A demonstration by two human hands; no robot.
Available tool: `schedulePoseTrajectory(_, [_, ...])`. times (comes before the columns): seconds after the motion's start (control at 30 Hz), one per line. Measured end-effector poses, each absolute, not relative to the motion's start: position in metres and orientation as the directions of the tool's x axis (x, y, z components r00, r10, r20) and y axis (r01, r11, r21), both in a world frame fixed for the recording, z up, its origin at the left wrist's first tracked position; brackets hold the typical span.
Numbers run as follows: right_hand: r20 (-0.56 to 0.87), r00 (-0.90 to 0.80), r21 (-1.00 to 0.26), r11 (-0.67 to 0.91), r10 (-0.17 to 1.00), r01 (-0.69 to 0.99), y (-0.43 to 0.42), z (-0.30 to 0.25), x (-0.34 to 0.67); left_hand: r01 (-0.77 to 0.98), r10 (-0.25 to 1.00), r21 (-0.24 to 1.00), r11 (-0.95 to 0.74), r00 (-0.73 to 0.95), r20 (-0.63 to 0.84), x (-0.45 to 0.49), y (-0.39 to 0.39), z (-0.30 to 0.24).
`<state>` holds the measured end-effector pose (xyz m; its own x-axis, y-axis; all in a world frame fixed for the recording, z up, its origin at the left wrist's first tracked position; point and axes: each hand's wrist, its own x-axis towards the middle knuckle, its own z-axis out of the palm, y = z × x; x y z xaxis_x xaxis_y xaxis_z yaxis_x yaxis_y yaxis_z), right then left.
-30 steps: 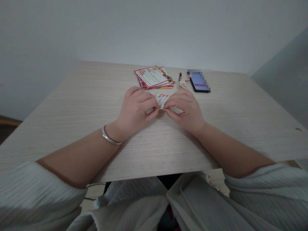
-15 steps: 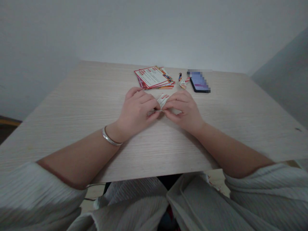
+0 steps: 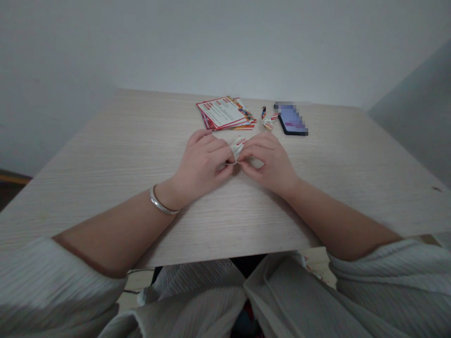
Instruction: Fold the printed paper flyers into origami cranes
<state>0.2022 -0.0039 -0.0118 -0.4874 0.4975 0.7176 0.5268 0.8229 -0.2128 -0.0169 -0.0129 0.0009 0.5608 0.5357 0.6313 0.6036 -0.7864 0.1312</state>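
A small folded paper (image 3: 237, 145), white with red marks, stands between my two hands on the wooden table (image 3: 116, 141). My left hand (image 3: 202, 162) pinches its left side with fingers curled. My right hand (image 3: 269, 159) pinches its right side, fingertips meeting those of the left. Most of the paper is hidden by my fingers. A silver bangle sits on my left wrist.
A stack of red-bordered printed sheets (image 3: 225, 113) lies behind my hands. To its right lie a small folded paper figure (image 3: 267, 119) and a dark phone (image 3: 291, 120). Walls close the table's far side and right side.
The visible part of the paper has become narrower and stands more upright as my fingertips have drawn closer together. Both arms have stayed in place.
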Motion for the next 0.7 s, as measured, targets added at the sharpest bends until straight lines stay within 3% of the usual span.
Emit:
schedulePoseTrajectory(0.17, [0.696,-0.471,-0.240,0.794,0.542,0.558,-0.0029,-0.0132,0.2037,0.597,0.555,0.176,-0.782,0.540,0.633,-0.0172,-0.0121,0.0007])
schedulePoseTrajectory(0.7, [0.708,-0.463,-0.249,0.802,0.534,0.543,-0.0012,-0.0155,0.2086,0.562,0.555,0.222,-0.797,0.537,0.635,-0.0206,-0.0076,-0.0036])
